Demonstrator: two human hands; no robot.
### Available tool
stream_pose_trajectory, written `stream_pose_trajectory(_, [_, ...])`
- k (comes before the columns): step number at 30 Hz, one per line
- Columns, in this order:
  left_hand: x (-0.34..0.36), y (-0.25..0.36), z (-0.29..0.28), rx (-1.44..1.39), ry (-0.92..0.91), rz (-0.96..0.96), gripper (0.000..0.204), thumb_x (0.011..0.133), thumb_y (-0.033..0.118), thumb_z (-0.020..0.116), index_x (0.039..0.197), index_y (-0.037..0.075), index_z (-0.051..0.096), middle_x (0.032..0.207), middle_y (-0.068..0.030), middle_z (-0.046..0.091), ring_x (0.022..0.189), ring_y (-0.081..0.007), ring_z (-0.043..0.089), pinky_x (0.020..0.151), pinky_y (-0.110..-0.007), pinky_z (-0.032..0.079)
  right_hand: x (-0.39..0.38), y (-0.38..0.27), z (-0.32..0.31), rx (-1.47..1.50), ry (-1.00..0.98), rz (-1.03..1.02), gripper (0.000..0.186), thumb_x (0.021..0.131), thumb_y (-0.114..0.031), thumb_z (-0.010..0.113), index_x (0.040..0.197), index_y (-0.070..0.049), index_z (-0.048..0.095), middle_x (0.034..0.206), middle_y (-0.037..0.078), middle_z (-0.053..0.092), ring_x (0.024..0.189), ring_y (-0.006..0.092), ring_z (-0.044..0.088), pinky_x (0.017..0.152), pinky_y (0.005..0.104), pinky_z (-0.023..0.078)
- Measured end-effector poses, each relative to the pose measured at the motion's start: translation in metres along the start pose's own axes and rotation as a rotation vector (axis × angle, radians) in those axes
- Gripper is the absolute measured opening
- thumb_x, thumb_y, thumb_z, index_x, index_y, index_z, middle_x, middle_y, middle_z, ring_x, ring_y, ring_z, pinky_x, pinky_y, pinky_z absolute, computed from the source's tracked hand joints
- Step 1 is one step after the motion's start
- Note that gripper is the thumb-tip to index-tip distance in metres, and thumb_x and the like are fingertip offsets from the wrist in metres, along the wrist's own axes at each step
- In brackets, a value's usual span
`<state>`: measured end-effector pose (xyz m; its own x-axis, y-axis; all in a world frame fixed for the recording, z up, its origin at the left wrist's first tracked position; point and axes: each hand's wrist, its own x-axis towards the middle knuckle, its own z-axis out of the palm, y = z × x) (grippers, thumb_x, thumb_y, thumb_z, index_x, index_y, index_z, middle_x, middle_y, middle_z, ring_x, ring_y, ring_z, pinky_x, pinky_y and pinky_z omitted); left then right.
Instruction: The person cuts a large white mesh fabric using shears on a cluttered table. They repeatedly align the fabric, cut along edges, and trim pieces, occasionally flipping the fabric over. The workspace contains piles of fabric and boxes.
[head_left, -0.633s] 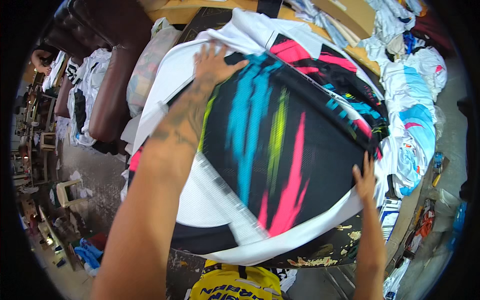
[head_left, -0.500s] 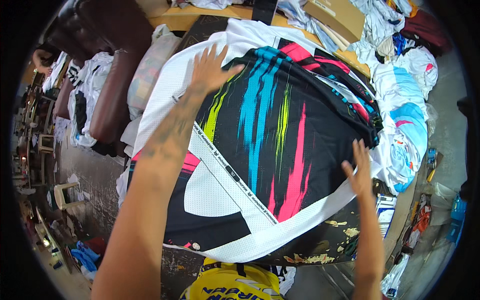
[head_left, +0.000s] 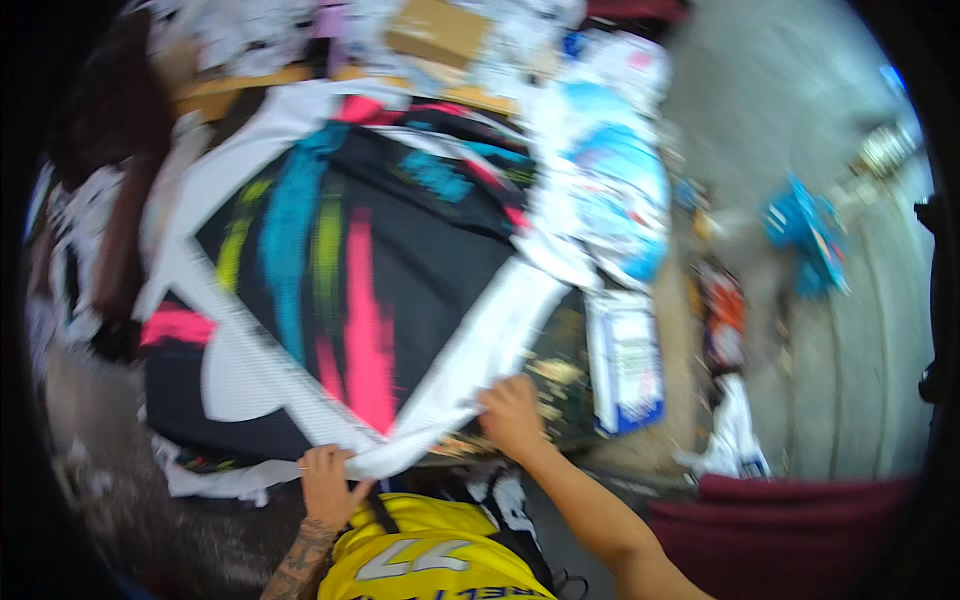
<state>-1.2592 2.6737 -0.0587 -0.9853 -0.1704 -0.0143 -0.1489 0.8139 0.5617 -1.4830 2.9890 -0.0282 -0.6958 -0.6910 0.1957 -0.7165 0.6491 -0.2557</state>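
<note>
Striped fabric (head_left: 430, 270), with two yellow-green streaks, lies spread on the table (head_left: 575, 335); one cardboard box (head_left: 437, 32) sits beyond the table's far edge. Two hands reach the table's near side: left hand (head_left: 330, 485), fingers close together, thumb apart; right hand (head_left: 513, 415), fingers curled at the white border (head_left: 485, 345). Whether either pinches cloth, I cannot tell.

Dark, worn surface (head_left: 572, 335) with pale chipped patches (head_left: 557, 371) toward its near right edge, black-and-white fabric (head_left: 430, 290) with pink, teal and yellow-green streaks spread over most of it, rumpled at far right
</note>
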Motion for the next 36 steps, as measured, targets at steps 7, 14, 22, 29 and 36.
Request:
stream_pose_trajectory(7, [-0.001,0.040,0.046,-0.140,0.153,0.124,0.012,0.084,0.008,0.084,0.088,0.005,0.073,0.087,-0.0112,0.065,0.086,-0.0351,0.061,0.081,-0.049,0.045,-0.124,0.049,-0.034,-0.120,0.076,0.563,0.066,0.101,-0.028,0.073,0.157,-0.002,0.051,0.161,0.027,0.049,0.152,0.0492,0.041,0.124,0.0558,0.037])
stream_pose_trajectory(14, [-0.031,0.087,0.061,-0.123,-0.224,0.206,0.019,0.081,0.011,0.087,0.098,0.008,0.079,0.100,-0.0102,0.068,0.108,-0.0338,0.058,0.097,-0.052,0.041,-0.150,0.069,-0.018,0.107,0.107,0.710,0.073,0.103,-0.029,0.071,0.161,0.006,0.043,0.156,0.034,0.051,0.143,0.0536,0.049,0.121,0.0549,0.042])
stream_pose_trajectory(22, [0.023,0.065,0.065,0.190,0.109,0.079,0.056,0.068,0.007,0.093,0.112,0.004,0.059,0.114,-0.0177,0.057,0.111,-0.0400,0.056,0.097,-0.053,0.043,-0.107,0.113,-0.039,0.124,0.025,0.908,0.041,0.096,-0.028,0.081,0.114,0.004,0.063,0.112,0.028,0.072,0.107,0.0476,0.073,0.090,0.0556,0.059])
stream_pose_trajectory(29, [-0.003,0.054,0.061,-0.052,0.134,0.073,0.011,0.084,0.001,0.078,0.094,0.003,0.073,0.101,-0.0139,0.063,0.108,-0.0358,0.058,0.094,-0.047,0.045,-0.196,0.101,-0.077,1.300,-0.146,1.003,0.050,0.097,-0.054,0.084,0.095,-0.006,0.068,0.078,0.001,0.063,0.074,0.0094,0.064,0.064,0.0281,0.048])
stream_pose_trajectory(36, [-0.013,0.066,0.060,-0.130,0.270,-0.106,0.012,0.088,0.009,0.082,0.099,0.006,0.080,0.093,-0.0083,0.067,0.104,-0.0304,0.059,0.099,-0.046,0.041,-0.280,0.032,-0.100,0.983,-0.937,0.743,0.069,0.099,-0.071,0.072,0.120,-0.006,0.068,0.104,0.011,0.067,0.104,0.0223,0.060,0.093,0.0396,0.047])
